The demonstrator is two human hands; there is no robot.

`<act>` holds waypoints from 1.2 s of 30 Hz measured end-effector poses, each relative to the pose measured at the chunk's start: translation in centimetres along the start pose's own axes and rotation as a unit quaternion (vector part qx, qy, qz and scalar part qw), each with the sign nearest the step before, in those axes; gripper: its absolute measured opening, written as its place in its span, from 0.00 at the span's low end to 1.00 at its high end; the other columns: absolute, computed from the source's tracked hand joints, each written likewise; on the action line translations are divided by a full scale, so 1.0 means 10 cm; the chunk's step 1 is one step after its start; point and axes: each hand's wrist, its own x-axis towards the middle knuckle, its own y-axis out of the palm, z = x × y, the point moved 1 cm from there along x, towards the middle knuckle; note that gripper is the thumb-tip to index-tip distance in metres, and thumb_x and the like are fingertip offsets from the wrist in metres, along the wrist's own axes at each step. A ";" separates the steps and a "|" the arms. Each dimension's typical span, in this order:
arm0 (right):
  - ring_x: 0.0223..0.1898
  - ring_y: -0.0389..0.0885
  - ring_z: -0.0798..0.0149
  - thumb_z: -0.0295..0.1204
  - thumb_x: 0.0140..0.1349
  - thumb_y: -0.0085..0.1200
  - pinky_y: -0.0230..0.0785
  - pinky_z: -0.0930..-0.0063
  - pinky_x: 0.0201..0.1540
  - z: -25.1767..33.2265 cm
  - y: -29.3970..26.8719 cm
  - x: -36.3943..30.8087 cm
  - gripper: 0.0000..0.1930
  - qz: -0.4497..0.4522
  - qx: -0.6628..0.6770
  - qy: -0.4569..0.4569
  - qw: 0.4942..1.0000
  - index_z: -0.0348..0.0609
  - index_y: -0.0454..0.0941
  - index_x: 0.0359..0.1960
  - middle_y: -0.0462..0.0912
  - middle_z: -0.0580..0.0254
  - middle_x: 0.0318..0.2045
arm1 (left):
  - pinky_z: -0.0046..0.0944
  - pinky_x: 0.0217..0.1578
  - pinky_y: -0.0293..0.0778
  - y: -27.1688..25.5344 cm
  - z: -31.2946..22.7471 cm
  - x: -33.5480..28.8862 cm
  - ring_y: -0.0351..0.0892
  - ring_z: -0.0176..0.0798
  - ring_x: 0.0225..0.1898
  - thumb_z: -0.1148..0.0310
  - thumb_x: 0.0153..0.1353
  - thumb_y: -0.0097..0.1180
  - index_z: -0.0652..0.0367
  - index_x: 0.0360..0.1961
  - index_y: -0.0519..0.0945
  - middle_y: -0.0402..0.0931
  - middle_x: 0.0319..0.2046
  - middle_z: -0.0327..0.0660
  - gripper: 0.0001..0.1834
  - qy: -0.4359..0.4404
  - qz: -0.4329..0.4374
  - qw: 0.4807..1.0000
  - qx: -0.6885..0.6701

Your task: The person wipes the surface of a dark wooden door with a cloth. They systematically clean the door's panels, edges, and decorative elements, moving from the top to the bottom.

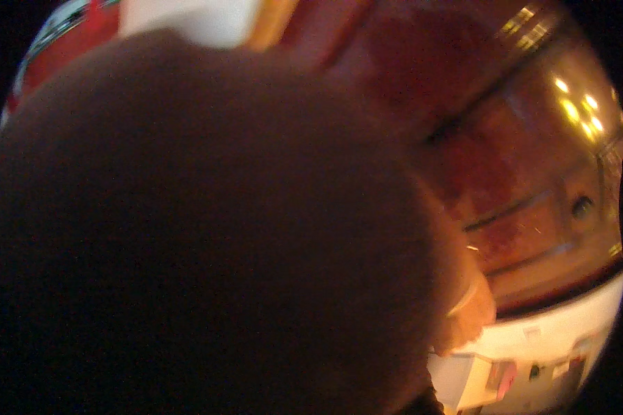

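A large dark, blurred shape sits right against the lens and fills the left and middle of the head view. It looks like my left hand [208, 228], coming in from the left and lower edge. Its lit, skin-coloured edge [469, 304] shows at the lower right, with what may be a fingertip. Whether the fingers are apart, closed or holding anything is hidden by blur and darkness. My right hand is nowhere visible.
Behind the hand, a glossy reddish-brown wooden surface [512, 159] reflects several ceiling lights [578, 111]. A white curved edge [567, 318] runs along the lower right, with small white and pink items [495, 377] below it. A white patch [187, 21] shows at the top.
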 end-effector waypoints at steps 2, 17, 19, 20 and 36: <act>0.41 0.77 0.51 0.25 0.52 0.57 0.69 0.62 0.39 -0.03 0.12 0.02 0.09 0.032 0.023 -0.044 0.998 0.41 0.80 0.36 0.79 0.53 0.37 | 0.48 0.36 0.73 -0.15 0.09 0.08 0.77 0.47 0.33 0.60 0.49 0.53 0.50 0.30 0.78 0.75 0.31 0.42 0.09 0.023 0.003 1.000 0.008; 0.47 0.73 0.52 0.21 0.52 0.61 0.64 0.60 0.50 -0.91 -0.19 2.84 0.18 -0.162 -0.066 0.002 0.985 0.48 0.79 0.46 0.77 0.56 0.45 | 0.56 0.67 0.49 -1.16 1.39 -0.76 0.63 0.53 0.63 0.69 0.59 0.53 0.57 0.56 0.76 0.67 0.63 0.51 0.22 -0.375 -0.227 0.861 0.257; 0.41 0.72 0.55 0.26 0.54 0.55 0.63 0.60 0.42 -0.85 -0.02 2.77 0.16 -0.157 -0.083 -0.026 0.984 0.57 0.79 0.45 0.77 0.64 0.42 | 0.56 0.69 0.47 -1.17 1.41 -0.85 0.61 0.52 0.66 0.68 0.63 0.49 0.61 0.60 0.71 0.65 0.64 0.52 0.23 -0.386 -0.254 0.859 0.220; 0.41 0.73 0.57 0.29 0.53 0.54 0.63 0.60 0.41 -0.74 0.09 2.55 0.16 -0.126 -0.074 -0.044 0.988 0.57 0.79 0.46 0.77 0.64 0.43 | 0.57 0.69 0.46 -1.19 1.42 -0.89 0.61 0.53 0.66 0.68 0.64 0.47 0.62 0.61 0.69 0.65 0.65 0.52 0.24 -0.391 -0.268 0.857 0.200; 0.44 0.73 0.55 0.26 0.52 0.57 0.63 0.62 0.46 -0.31 0.32 3.39 0.17 -0.203 -0.056 -0.029 0.977 0.56 0.80 0.45 0.78 0.68 0.45 | 0.55 0.69 0.49 -1.10 1.38 -1.05 0.55 0.58 0.69 0.58 0.71 0.36 0.72 0.66 0.57 0.53 0.68 0.62 0.31 -0.356 -0.442 0.822 0.048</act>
